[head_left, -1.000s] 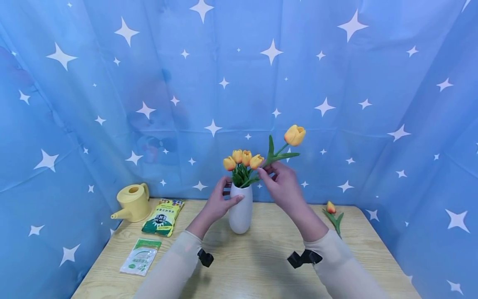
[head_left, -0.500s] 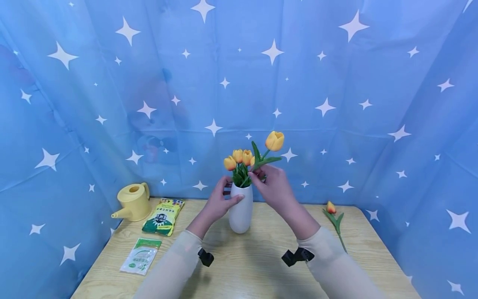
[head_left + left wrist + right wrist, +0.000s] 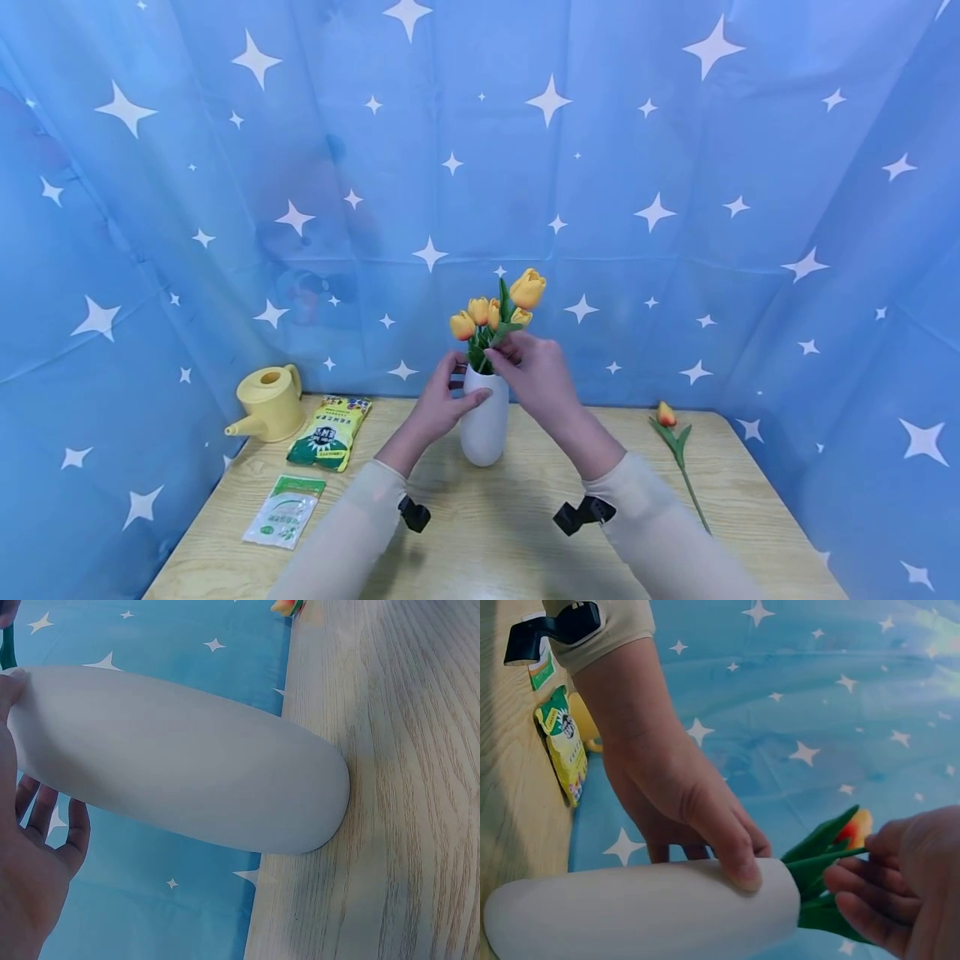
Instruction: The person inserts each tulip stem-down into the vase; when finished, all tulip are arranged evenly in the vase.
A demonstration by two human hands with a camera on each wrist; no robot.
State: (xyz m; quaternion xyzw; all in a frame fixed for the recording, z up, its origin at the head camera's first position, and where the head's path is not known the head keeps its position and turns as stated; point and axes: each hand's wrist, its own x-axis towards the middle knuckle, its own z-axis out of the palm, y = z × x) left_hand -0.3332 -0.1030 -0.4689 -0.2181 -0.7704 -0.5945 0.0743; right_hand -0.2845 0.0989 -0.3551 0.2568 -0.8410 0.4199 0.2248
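A white vase point(image 3: 483, 425) stands upright on the table with several yellow-orange tulips point(image 3: 462, 326) in it. My left hand point(image 3: 438, 406) grips the vase near its rim, thumb on the front and fingers round the far side; the left wrist view shows the vase body point(image 3: 187, 761) beside that hand point(image 3: 37, 862). With thumb and fingers my right hand point(image 3: 536, 371) pinches the stem of another tulip point(image 3: 528, 289) just above the vase mouth. In the right wrist view the green stem point(image 3: 817, 864) runs from the right fingers to the mouth; its lower end is hidden.
One more tulip point(image 3: 678, 450) lies on the wooden table point(image 3: 480, 542) at the right. At the left stand a yellow watering can point(image 3: 270, 404), a green and yellow packet point(image 3: 330, 433) and a white and green sachet point(image 3: 285, 511). A blue starry curtain point(image 3: 375, 208) hangs behind.
My right hand has moved left and slightly down with its tulip, bringing the stem from the vase's right side to over its mouth. The left hand has kept its grip on the vase.
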